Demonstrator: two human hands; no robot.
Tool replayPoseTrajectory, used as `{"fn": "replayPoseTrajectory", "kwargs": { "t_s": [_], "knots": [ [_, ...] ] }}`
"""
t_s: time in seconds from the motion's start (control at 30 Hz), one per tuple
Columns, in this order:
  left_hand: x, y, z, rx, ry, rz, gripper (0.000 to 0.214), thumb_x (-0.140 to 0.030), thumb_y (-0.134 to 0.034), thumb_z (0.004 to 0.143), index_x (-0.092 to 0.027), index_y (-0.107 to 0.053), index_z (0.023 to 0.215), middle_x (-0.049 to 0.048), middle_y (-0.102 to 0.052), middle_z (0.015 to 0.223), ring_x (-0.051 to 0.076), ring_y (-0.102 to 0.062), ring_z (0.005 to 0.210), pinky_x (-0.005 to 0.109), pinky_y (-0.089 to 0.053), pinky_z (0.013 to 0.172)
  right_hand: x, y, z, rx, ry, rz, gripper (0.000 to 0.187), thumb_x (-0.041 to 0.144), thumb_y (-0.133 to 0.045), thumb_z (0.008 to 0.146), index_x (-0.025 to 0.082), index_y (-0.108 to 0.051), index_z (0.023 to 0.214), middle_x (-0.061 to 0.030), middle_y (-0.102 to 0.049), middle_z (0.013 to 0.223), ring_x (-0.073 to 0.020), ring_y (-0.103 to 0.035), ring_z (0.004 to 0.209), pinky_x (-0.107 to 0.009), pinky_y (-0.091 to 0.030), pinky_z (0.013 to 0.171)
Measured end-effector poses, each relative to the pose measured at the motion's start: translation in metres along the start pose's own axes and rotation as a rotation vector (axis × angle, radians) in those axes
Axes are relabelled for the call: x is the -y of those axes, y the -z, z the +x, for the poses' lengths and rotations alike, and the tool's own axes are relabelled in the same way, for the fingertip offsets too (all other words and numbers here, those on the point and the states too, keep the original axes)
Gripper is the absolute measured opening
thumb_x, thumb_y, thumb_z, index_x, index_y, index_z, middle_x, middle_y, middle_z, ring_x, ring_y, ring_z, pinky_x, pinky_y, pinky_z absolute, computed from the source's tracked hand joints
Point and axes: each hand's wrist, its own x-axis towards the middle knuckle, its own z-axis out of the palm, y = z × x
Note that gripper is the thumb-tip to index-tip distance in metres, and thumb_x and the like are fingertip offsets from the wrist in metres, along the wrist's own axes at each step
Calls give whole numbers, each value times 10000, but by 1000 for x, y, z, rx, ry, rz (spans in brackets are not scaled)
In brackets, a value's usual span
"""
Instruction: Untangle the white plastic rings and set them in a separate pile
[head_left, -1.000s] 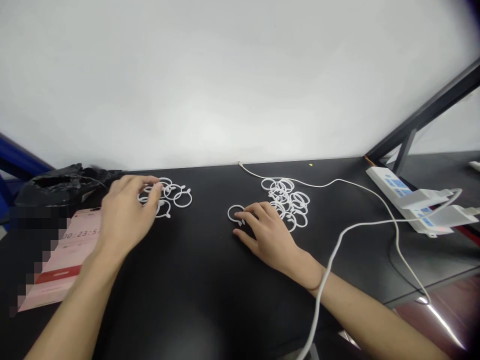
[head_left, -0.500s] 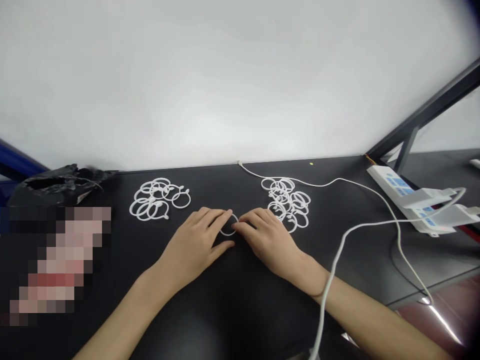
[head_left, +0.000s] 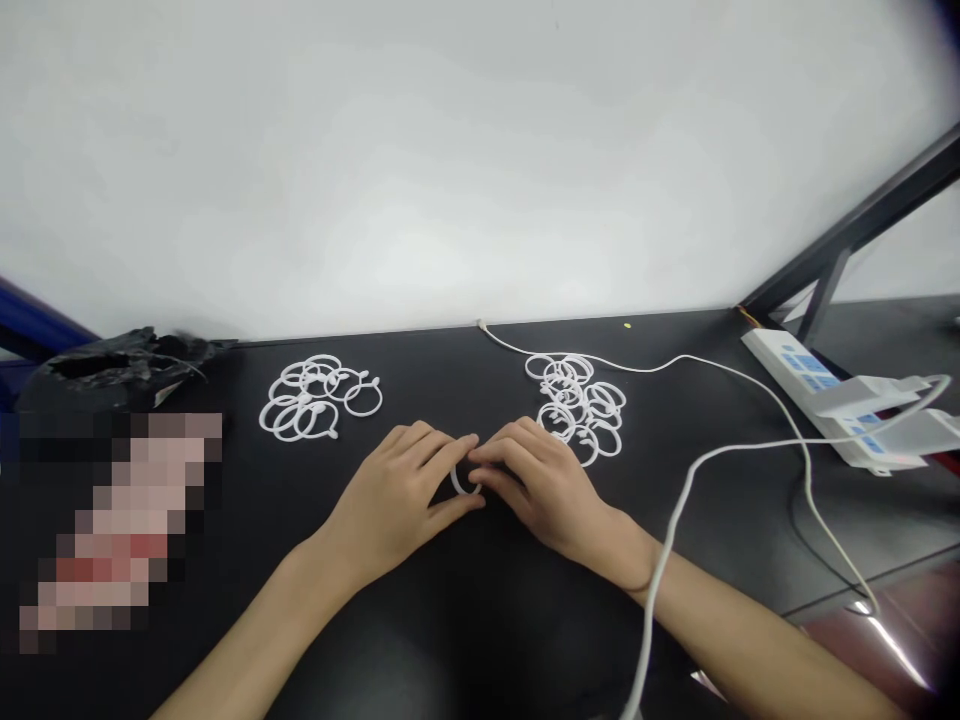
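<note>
My left hand [head_left: 394,495] and my right hand [head_left: 536,485] meet at the middle of the black table [head_left: 420,620]. Between their fingertips they pinch one white plastic ring [head_left: 464,482], lifted slightly and mostly hidden by the fingers. A pile of several white rings [head_left: 319,397] lies to the back left. Another pile of several white rings [head_left: 579,402] lies just behind my right hand.
A white cable [head_left: 679,480] runs from the back edge across the table and down over my right forearm. A white power strip [head_left: 847,410] with plugs sits at the right. A black crumpled bag [head_left: 112,365] lies back left, and a blurred-out flat thing [head_left: 120,525] left.
My left hand left the left pile and came to the middle. Both hands now pinch the ring that my right hand held alone, and it has come a little nearer.
</note>
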Motion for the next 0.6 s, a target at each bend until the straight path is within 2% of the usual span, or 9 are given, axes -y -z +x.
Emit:
{"fn": "replayPoseTrajectory", "kwargs": {
  "t_s": [0.13,0.3,0.37,0.43,0.5,0.6],
  "knots": [
    [-4,-2,2,-24,-13,-39,352,-410,-604,916,-172,-575,1174,64,-693,929,225,-615,861,387,-504,776,1,-1,-2,-29,-16,16,157,192,-492,987,198,-588,862,-27,-625,752,-147,-493,679,-285,-439,627],
    [-6,-2,3,-37,-23,-49,339,-402,-602,915,-164,-583,1155,62,-695,911,221,-616,851,384,-511,774,0,-2,-4,-43,-33,41,118,180,-529,967,208,-603,880,-9,-618,728,-142,-503,671,-280,-440,625],
    [-3,0,3,-40,5,-40,356,-393,-585,923,-172,-559,1201,67,-697,966,223,-620,889,390,-512,819,-1,-2,-4,-50,-58,57,64,230,-551,965,215,-613,958,-15,-649,780,-148,-542,705,-289,-473,665],
    [4,5,2,-46,94,-14,370,-395,-570,924,-190,-534,1230,72,-687,1038,232,-617,952,403,-504,873,-3,-1,-3,-51,-105,67,176,291,-568,959,227,-590,1122,-34,-674,893,-162,-593,800,-307,-512,736],
    [15,14,1,-57,245,52,361,-409,-566,914,-201,-531,1207,80,-664,1089,258,-595,1029,420,-491,909,-4,0,-3,-51,-154,52,293,316,-570,957,231,-536,1236,-54,-663,978,-176,-614,888,-329,-532,789],
    [35,29,-2,-65,489,206,332,-409,-549,909,-201,-541,1169,113,-619,1142,311,-528,1124,456,-463,942,-7,2,-2,-71,-186,-8,255,278,-558,962,222,-542,1210,-63,-641,976,-188,-611,902,-348,-532,795]
  ]
}}
